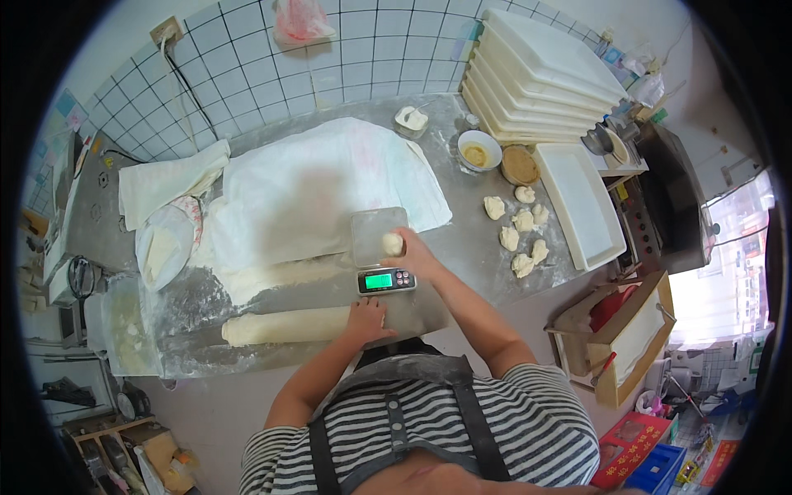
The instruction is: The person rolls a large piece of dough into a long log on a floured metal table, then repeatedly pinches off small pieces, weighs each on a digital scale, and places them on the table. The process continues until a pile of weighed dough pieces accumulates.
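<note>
My right hand (416, 253) holds a small ball of dough (392, 244) at the right side of the plate of a digital kitchen scale (387, 281). The scale's display is lit green. My left hand (367, 320) rests on the right end of a long dough roll (288, 327), just below the scale, its fingertips near the scale's front edge. Whether that hand grips the roll is hard to see. Several torn dough pieces (523, 219) lie on the floured metal worktop to the right. A large white cloth (309, 179) is spread behind the roll.
An empty white tray (581, 204) lies at the worktop's right edge, with stacked white trays (538, 80) behind. Near them stand a bowl with yellowish contents (479, 150), a round brown-topped container (520, 165) and a tub of white powder (411, 120). A white bag (164, 247) sits at left.
</note>
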`<act>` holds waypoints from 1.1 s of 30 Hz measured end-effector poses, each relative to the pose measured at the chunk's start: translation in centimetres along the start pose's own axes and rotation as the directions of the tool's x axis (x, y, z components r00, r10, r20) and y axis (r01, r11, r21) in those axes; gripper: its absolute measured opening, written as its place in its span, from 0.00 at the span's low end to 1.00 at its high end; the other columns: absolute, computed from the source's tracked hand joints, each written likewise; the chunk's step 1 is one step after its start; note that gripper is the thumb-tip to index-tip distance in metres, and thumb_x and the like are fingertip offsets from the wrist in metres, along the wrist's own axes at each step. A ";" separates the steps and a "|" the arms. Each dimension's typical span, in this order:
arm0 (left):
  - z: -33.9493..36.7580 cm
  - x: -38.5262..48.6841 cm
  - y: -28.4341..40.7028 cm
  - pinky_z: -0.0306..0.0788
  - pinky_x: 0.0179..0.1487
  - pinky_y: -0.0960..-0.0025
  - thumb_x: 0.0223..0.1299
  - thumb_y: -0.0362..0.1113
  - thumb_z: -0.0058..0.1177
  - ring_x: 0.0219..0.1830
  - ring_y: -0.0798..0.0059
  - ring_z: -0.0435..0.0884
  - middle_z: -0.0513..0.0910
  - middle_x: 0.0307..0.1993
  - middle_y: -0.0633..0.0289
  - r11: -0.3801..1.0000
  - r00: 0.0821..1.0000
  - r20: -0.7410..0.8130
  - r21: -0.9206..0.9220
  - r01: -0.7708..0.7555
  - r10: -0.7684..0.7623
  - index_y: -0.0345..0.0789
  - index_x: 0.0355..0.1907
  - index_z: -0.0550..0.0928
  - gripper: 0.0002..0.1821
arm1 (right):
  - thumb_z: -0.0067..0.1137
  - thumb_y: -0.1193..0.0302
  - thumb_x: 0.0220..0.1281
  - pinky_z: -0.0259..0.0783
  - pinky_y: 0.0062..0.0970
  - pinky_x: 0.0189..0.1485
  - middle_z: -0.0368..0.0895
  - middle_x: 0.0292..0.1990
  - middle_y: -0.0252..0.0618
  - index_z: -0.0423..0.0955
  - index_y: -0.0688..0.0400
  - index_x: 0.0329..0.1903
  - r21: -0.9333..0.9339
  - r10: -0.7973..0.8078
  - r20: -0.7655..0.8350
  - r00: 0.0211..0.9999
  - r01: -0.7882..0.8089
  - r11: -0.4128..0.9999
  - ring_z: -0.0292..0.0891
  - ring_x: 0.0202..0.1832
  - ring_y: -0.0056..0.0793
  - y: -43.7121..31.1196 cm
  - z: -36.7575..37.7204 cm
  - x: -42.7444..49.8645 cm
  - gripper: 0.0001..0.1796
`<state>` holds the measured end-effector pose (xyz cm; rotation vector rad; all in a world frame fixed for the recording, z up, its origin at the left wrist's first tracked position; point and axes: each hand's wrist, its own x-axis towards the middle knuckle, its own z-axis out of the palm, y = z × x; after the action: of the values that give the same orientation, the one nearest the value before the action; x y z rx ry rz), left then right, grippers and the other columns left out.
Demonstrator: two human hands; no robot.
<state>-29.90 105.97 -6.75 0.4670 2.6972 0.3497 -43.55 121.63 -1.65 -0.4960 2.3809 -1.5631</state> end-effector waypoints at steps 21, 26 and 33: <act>0.2 1.4 2.7 0.70 0.48 0.56 0.43 0.45 0.65 0.46 0.54 0.76 0.77 0.44 0.53 0.940 0.947 -0.296 -0.270 -0.210 0.126 0.37 0.48 0.75 0.28 | 0.58 0.72 0.56 0.72 0.30 0.39 0.78 0.37 0.44 0.75 0.60 0.46 -0.369 -0.137 -0.021 0.990 0.120 0.922 0.76 0.35 0.35 4.0 -1.7 0.8 0.14; -1.9 2.8 0.1 0.65 0.58 0.57 0.43 0.47 0.66 0.55 0.50 0.71 0.74 0.52 0.50 0.863 0.868 -0.497 -0.437 -0.253 0.003 0.36 0.54 0.72 0.35 | 0.58 0.73 0.53 0.72 0.34 0.40 0.77 0.36 0.45 0.76 0.60 0.45 -0.529 -0.280 0.007 0.960 0.241 0.814 0.75 0.36 0.42 3.2 1.0 5.6 0.15; -7.8 9.5 -4.0 0.67 0.55 0.57 0.43 0.36 0.66 0.52 0.50 0.71 0.72 0.50 0.52 0.911 0.678 -0.725 -0.353 -0.212 -0.124 0.36 0.52 0.71 0.30 | 0.61 0.75 0.50 0.73 0.31 0.37 0.79 0.32 0.42 0.77 0.60 0.37 -0.385 -0.142 0.024 0.990 0.141 0.912 0.77 0.33 0.38 0.7 1.4 5.9 0.09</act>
<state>-42.47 104.39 -4.03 0.2939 3.2200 1.3679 -48.51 118.25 -2.98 -0.7589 2.7215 -1.1377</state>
